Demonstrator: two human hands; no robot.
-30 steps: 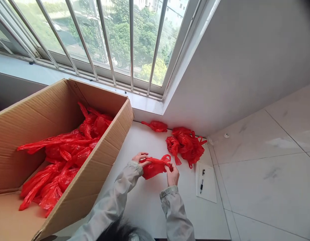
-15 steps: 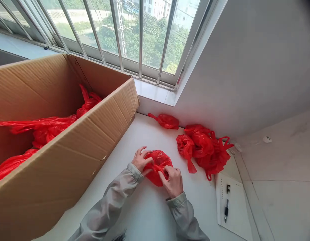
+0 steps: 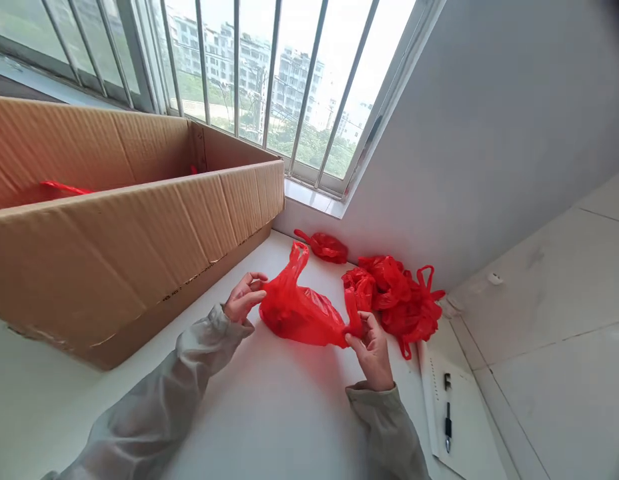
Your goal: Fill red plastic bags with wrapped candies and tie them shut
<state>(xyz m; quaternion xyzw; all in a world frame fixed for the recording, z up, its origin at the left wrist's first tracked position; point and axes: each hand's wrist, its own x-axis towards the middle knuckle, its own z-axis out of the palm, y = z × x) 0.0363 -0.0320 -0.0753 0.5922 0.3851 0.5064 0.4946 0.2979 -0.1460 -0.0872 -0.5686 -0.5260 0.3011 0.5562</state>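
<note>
Across the table (image 3: 289, 413), left side: open box (image 3: 139, 247), red plastic (image 3: 64, 189) just showing inside. Far right, a red heap (image 3: 399, 300); nearer, a pad (image 3: 454, 413). Mid-table, the bag (image 3: 299, 317), red, lies between the hands, long axis left to right, right end slightly nearer. Right hand (image 3: 373, 350) pinches that end, at the foot of a handle; it is the surer contact. Left hand (image 3: 244, 300) at the left end, fingers parted; whether touching, cannot tell. Beyond the bag, a bundle (image 3: 328, 248). On the pad, a pen (image 3: 448, 427).
</note>
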